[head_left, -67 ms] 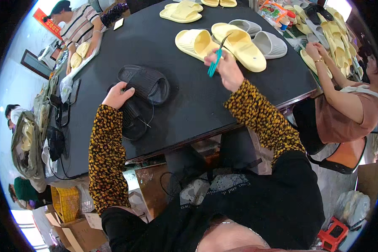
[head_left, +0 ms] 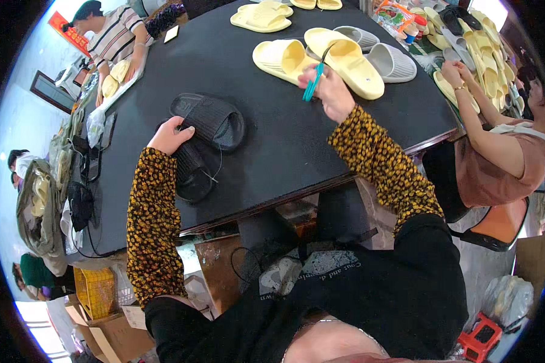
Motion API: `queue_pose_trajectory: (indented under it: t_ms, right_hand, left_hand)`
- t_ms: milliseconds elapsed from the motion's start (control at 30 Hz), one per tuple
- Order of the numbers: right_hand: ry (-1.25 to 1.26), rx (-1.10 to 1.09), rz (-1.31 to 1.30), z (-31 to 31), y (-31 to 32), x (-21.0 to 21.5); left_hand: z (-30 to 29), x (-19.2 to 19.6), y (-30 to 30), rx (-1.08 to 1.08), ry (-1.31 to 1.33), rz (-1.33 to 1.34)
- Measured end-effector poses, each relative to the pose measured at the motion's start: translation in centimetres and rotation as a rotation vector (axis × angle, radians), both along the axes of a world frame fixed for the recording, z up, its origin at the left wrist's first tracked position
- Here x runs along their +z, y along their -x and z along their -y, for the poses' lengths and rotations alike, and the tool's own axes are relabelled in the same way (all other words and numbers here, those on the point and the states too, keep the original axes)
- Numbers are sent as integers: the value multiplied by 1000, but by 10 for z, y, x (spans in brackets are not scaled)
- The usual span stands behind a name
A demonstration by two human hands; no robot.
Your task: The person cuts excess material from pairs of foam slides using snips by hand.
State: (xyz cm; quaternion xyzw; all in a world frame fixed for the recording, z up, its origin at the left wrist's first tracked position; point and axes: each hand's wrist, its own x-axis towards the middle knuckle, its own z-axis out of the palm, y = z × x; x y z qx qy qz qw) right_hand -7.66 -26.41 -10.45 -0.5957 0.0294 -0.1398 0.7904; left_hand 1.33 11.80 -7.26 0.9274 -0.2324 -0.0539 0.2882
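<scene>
My left hand [head_left: 171, 137] is closed on a pair of black slippers [head_left: 215, 124] lying on the black table, its thumb on top where the two meet. A thin pale cord [head_left: 219, 162] loops out between them, its ends loose over the nearer slipper [head_left: 194, 175]. My right hand [head_left: 333, 94] is raised above the table's right half, closed round scissors with teal handles [head_left: 313, 83]. Their dark blades point up and away. Just beyond that hand lie two yellow slippers [head_left: 354, 63] and a pair of grey slippers [head_left: 392, 63].
More yellow slippers [head_left: 261, 17] lie at the table's [head_left: 272, 139] far side. A co-worker in a brown top [head_left: 496, 163] handles slippers at the right, beside a heap of them [head_left: 487, 60]. Another person in stripes [head_left: 118, 36] holds yellow slippers at the far left. A yellow crate [head_left: 95, 293] stands lower left.
My right hand has moved slightly away from me and to the right with the scissors. My left hand and the black slippers have stayed put.
</scene>
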Motion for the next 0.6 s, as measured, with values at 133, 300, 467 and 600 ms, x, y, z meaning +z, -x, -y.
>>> queue_pose_trajectory:
  t_ms: [133, 300, 467, 600]
  right_hand:
    - [-4, -90, -37, 33, -28, -7]
    - [23, -155, -99, 55, -55, -8]
    - [81, -47, 60, 39, -52, -2]
    - [212, 184, 78, 23, -28, 16]
  left_hand:
    - [13, -3, -6, 5, 113, -224]
    - [55, 9, 28, 150, 838, -700]
    - [96, 14, 57, 92, 1215, -997]
    - [130, 6, 96, 87, 1384, -1110]
